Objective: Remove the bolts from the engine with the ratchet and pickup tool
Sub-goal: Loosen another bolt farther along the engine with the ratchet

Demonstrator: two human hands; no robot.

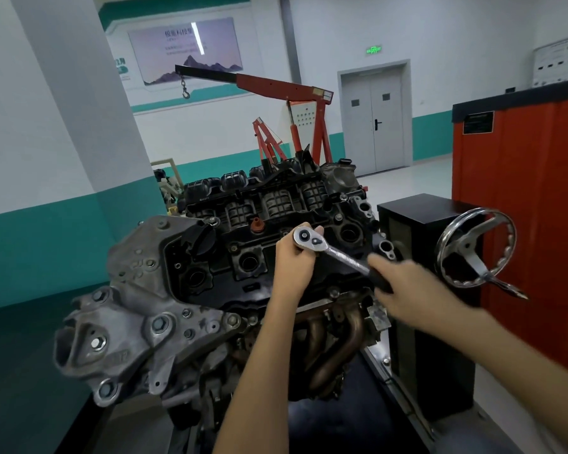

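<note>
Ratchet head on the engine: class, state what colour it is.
Shiny silver metal. The head of the ratchet shows best in the head view.

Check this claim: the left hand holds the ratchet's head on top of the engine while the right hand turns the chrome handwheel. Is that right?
One part is wrong. The head view shows the right hand gripping the black handle of the ratchet; the chrome handwheel stands untouched to the side. The left hand does hold the ratchet's head on top of the engine.
</note>
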